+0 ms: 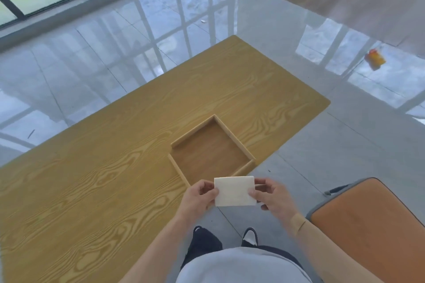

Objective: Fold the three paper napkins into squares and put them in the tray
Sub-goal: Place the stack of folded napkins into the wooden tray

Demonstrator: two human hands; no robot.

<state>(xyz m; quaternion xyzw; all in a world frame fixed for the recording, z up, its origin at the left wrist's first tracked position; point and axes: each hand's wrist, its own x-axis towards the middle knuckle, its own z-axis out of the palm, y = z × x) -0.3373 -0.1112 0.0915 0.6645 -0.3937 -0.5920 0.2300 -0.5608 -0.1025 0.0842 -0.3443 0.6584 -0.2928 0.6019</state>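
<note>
A white folded paper napkin (pixel 234 190) is held flat between both hands, just in front of the near corner of the wooden tray (pixel 235 139). My left hand (pixel 199 197) pinches its left edge and my right hand (pixel 271 196) pinches its right edge. The square tray stands near the table's right edge and I see nothing inside it. No other napkins show in the view.
The yellow wood-grain table (pixel 103 179) stretches to the left and far side. An orange-seated chair (pixel 377 225) stands at the right. My shoes (pixel 249 235) rest on the glossy tiled floor below. An orange object (pixel 376 58) lies on the floor far right.
</note>
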